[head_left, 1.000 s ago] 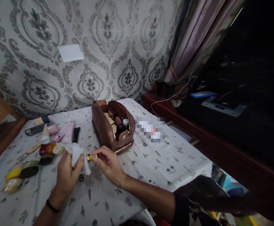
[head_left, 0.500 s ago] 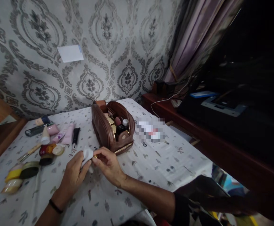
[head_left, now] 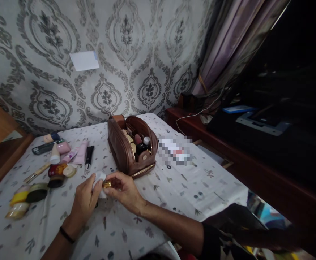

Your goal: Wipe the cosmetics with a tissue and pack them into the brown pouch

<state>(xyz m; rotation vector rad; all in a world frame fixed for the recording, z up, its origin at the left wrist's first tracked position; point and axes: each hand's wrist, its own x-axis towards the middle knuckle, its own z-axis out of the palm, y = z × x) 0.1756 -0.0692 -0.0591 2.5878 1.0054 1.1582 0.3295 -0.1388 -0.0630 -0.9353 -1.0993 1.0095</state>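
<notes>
My left hand pinches a crumpled white wipe above the near part of the table. My right hand grips a small gold tube, perhaps a lipstick, and its left end meets the wipe. Fingers hide the rest of the tube. Just beyond my hands stands a brown cosmetic bag with its top unzipped. Inside it lie a black box, a pink rounded item, a white-capped item and several cream-coloured pieces.
Tubes, jars and a brush lie at left, among them a black tube, a pink tube and a yellow-banded jar. A blurred-out item lies right of the bag. A dark wooden desk borders the patterned tablecloth.
The gold tube shows more between my hands, and the wipe sits lower and flatter against it. The whole view has shifted slightly; the bag and the cosmetics on the table stay put.
</notes>
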